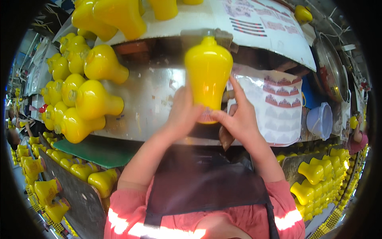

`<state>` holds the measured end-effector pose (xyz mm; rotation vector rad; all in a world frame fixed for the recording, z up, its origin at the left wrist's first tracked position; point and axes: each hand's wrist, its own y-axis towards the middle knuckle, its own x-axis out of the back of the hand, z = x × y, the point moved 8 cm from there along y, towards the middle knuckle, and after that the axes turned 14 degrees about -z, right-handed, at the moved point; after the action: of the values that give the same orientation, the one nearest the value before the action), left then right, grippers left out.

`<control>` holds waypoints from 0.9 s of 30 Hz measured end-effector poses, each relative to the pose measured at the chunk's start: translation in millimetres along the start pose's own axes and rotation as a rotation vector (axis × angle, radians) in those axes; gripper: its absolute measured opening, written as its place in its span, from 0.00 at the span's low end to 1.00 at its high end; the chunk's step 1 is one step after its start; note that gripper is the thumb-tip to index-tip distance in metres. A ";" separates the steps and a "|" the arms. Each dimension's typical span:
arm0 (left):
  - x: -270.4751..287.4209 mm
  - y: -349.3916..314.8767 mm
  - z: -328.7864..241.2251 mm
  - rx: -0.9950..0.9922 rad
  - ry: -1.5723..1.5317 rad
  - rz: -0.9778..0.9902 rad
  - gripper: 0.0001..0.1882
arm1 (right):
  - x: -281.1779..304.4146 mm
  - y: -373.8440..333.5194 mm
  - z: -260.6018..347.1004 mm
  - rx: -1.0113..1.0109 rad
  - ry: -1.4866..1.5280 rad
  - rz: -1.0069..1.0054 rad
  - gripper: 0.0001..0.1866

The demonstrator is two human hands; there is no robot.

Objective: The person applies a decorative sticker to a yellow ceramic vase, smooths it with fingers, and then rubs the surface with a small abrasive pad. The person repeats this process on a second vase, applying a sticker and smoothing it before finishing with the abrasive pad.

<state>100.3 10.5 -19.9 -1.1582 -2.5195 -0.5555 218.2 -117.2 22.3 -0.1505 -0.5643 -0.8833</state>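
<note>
A glossy yellow bottle [208, 67] with broad shoulders and a short, narrow clear neck lies between my two hands, its neck pointing away from me. My left hand [181, 109] grips its lower left side, thumb near the base. From the right, my right hand [240, 113] holds the same lower part, fingers along its side and thumb by the base. A small pinkish patterned decal [207, 114] sits on the bottle by both thumbs. Beneath my right palm a brown flat piece [226, 138] pokes out; how it is held is hidden.
Several yellow bottles [99, 99] lie in rows on the left of the metal bench [147, 91]. On the right are a decal sheet [282, 111] and a pale bucket [319, 120]. A white board [274, 44] spans the back. Racks of bottles [314, 179] flank me.
</note>
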 end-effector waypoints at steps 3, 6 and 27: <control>2.0 -0.4 7.3 0.031 -0.056 -0.066 0.44 | -0.3 -0.4 -15.0 -0.157 0.211 0.035 0.45; 21.0 -5.0 10.2 -0.011 -0.074 -0.308 0.35 | 7.6 -5.9 -17.0 -0.160 0.305 -0.019 0.32; 7.8 -15.5 11.1 0.040 -0.339 -0.255 0.39 | -9.6 -22.7 -6.5 -0.140 0.251 -0.006 0.41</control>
<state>82.2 11.5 -29.5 -0.9925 -2.9804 -0.3925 198.7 -127.3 9.4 -0.1621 -0.2687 -0.9318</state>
